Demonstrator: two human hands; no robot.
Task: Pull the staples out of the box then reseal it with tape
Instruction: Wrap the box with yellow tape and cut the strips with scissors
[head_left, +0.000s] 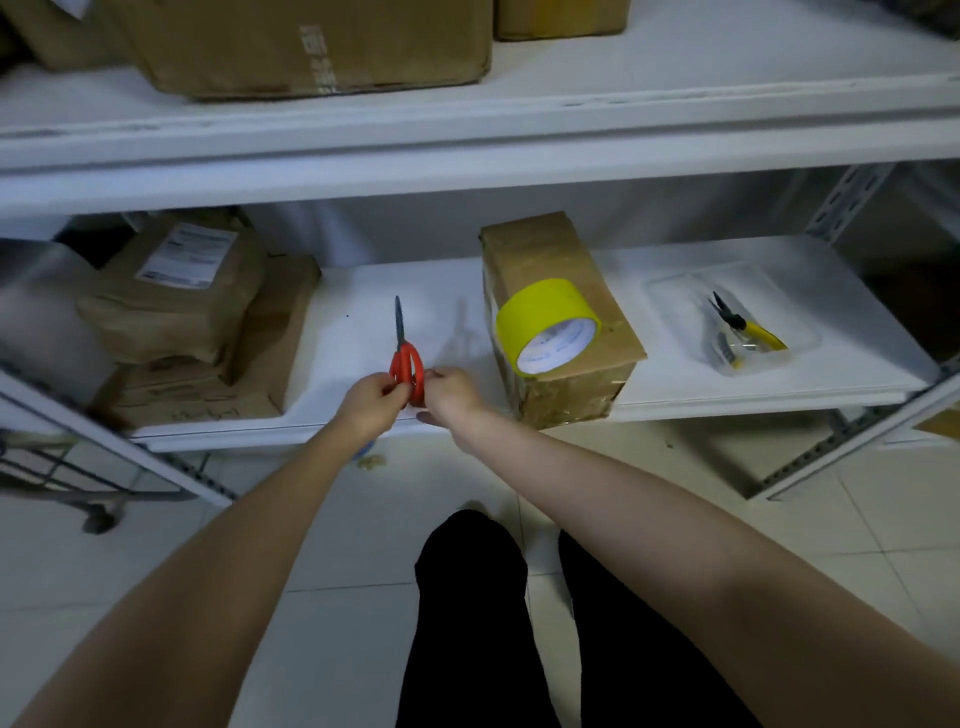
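A brown cardboard box (592, 296) lies on the lower white shelf (675, 384), right of centre, with a roll of yellow tape (546, 325) lying on its top. Left of the box, red-handled scissors (404, 358) point away from me with blades closed. My left hand (371, 399) and my right hand (451, 392) both hold the red handles, one from each side, at the shelf's front edge. Yellow-handled pliers (743, 325) lie in a clear plastic tray (779, 358) at the right of the shelf.
Several taped brown parcels (192, 312) are stacked at the left of the lower shelf. More cardboard boxes (311, 47) sit on the upper shelf. A metal upright (852, 202) stands at the right. My dark trouser legs (519, 623) are over a tiled floor.
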